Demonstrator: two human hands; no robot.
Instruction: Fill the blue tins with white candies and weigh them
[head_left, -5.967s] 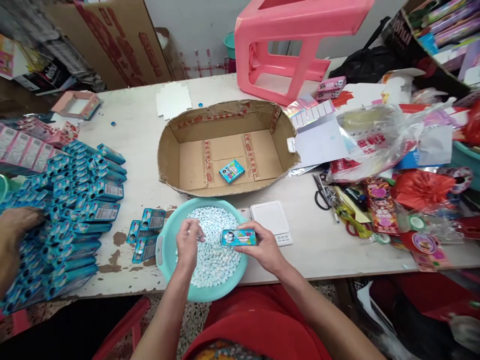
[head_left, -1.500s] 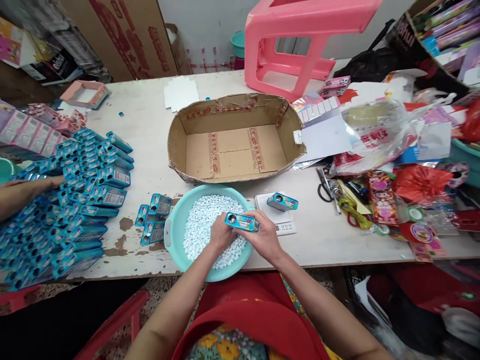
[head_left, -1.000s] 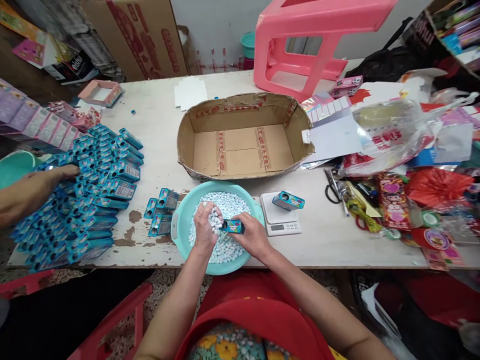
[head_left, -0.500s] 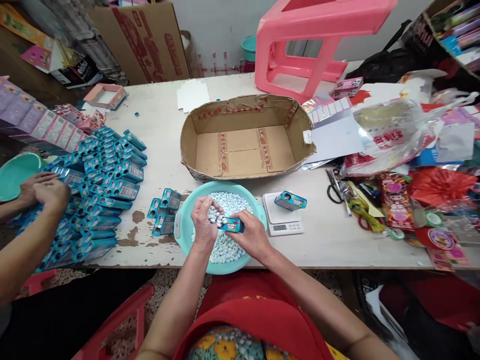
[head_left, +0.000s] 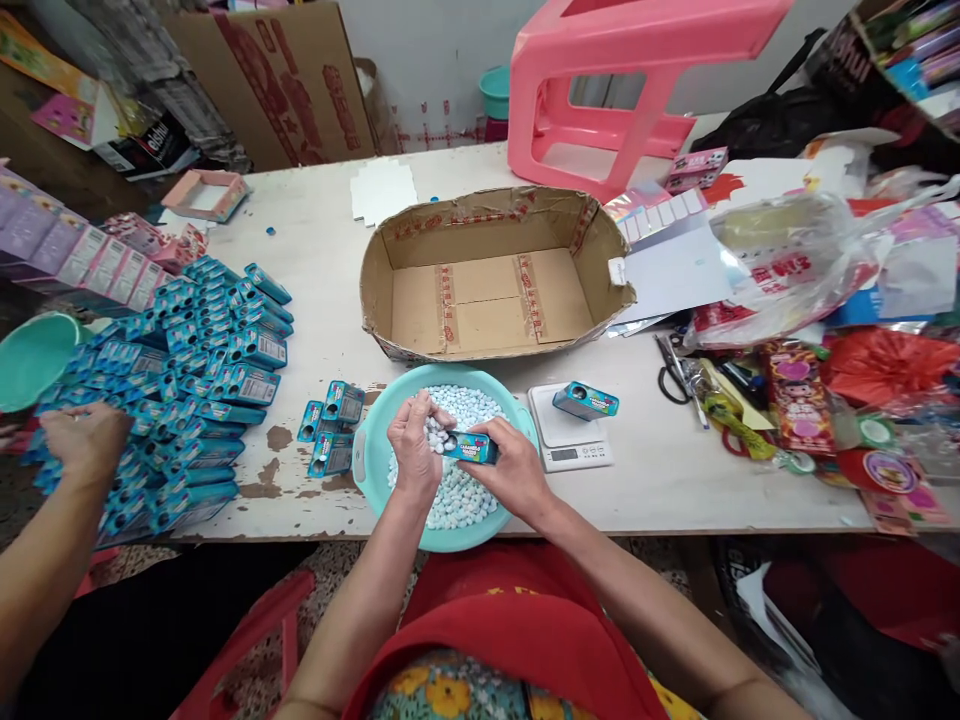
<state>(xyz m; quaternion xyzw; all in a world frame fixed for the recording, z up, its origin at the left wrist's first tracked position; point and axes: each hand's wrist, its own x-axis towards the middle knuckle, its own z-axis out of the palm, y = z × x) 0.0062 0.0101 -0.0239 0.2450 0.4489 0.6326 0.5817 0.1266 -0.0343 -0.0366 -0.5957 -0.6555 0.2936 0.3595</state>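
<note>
Cupped over a turquoise basin (head_left: 369, 500), my left hand (head_left: 415, 445) holds a handful of small pale candies (head_left: 436, 436). Its fingers meet the open end of a small blue candy box (head_left: 471, 448), which my right hand (head_left: 514, 465) grips lying on its side. Many more pale blue and white candies (head_left: 465, 495) fill the basin beneath both hands. Another blue box (head_left: 586, 401) rests on a white digital scale (head_left: 576, 455) to the right. Several blue boxes (head_left: 343, 402) with round holes stand just left of the basin.
An open cardboard tray (head_left: 491, 325) sits behind the basin. A large pile of blue boxes (head_left: 202, 400) covers the left, where a co-worker's hand (head_left: 86, 440) reaches in. Scissors (head_left: 671, 370), plastic bags and wrappers lie right. A pink stool (head_left: 555, 130) stands at the back.
Fewer candies show in my left hand, and its fingers have closed further at the box's opening. The co-worker's hand at left has moved lower and leftward.
</note>
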